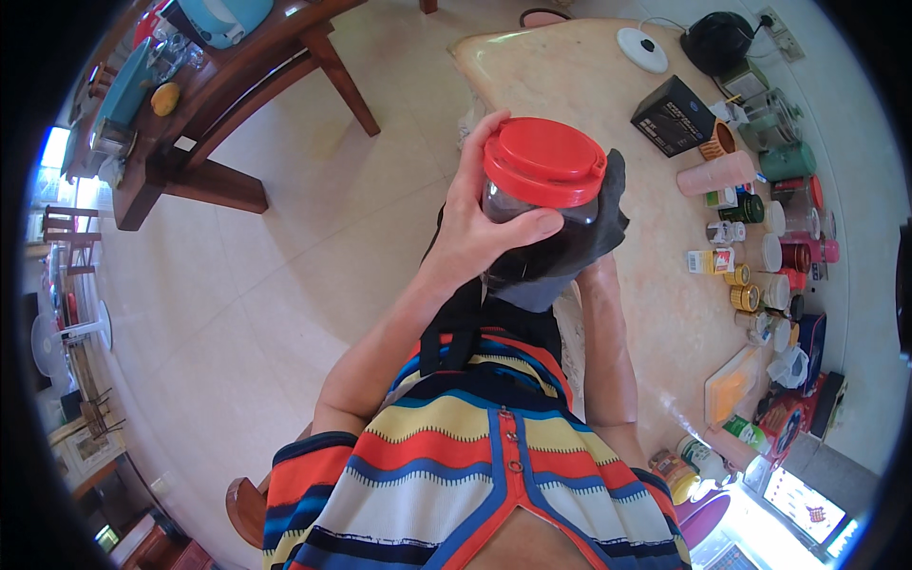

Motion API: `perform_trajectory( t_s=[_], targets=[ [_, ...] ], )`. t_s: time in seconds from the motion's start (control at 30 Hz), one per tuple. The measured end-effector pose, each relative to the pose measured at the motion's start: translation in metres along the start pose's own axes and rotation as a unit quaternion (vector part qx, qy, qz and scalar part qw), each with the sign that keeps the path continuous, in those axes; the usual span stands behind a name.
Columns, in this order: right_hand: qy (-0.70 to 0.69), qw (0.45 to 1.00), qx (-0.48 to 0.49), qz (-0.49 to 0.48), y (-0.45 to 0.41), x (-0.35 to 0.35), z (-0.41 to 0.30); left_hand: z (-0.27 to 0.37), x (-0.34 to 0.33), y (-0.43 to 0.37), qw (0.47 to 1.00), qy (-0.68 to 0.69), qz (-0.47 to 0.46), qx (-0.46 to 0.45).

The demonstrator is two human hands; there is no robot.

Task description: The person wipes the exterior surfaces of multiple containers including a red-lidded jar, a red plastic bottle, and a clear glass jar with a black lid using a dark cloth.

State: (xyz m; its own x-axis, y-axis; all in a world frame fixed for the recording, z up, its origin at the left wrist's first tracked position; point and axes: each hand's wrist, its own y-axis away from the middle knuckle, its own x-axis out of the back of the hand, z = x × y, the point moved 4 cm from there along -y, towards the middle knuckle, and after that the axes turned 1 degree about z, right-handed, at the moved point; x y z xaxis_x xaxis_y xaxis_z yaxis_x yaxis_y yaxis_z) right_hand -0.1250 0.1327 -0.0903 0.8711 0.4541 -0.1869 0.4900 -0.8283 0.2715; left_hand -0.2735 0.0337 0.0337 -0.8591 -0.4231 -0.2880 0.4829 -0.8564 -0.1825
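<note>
A clear jar with a red screw lid (545,160) is held up in front of my body, its contents dark. My left hand (481,214) wraps round its near left side, with the thumb across the front below the lid. A dark grey cloth (614,206) lies against the jar's right side and lower part. My right hand (598,267) is mostly hidden behind the cloth and jar; only its wrist side shows, and its fingers cannot be seen.
To my right runs a pale counter (563,71) with a black box (673,116), a white pot lid (642,50), a black kettle (718,43) and several jars along the wall. A wooden table (242,92) with a mango (165,99) stands at upper left.
</note>
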Motion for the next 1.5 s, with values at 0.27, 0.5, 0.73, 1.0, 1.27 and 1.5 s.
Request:
perform_trajectory(
  t_s=[0.27, 0.5, 0.73, 1.0, 1.27, 1.5],
  targets=[
    [-0.073, 0.997, -0.021, -0.007, 0.004, 0.008, 0.000, -0.010, -0.007, 0.001, 0.998, 0.057, -0.033, -0.003],
    [0.057, 0.991, 0.118, -0.034, 0.026, -0.024, -0.017, -0.002, 0.009, -0.010, 0.988, 0.097, 0.122, -0.006],
    [0.270, 0.904, 0.329, -0.042, 0.047, -0.072, -0.052, -0.003, 0.012, -0.011, 0.978, 0.017, 0.207, -0.033],
    [-0.061, 0.959, 0.277, 0.000, 0.051, -0.087, -0.047, -0.005, 0.006, -0.011, 0.979, -0.022, 0.193, -0.062],
    [0.072, 0.991, 0.101, 0.048, 0.027, -0.041, -0.023, -0.004, 0.008, -0.007, 0.987, 0.032, 0.159, -0.026],
    [0.100, 0.982, 0.162, 0.003, 0.024, -0.024, -0.025, -0.007, 0.003, -0.012, 0.998, 0.018, -0.052, -0.020]
  ],
)
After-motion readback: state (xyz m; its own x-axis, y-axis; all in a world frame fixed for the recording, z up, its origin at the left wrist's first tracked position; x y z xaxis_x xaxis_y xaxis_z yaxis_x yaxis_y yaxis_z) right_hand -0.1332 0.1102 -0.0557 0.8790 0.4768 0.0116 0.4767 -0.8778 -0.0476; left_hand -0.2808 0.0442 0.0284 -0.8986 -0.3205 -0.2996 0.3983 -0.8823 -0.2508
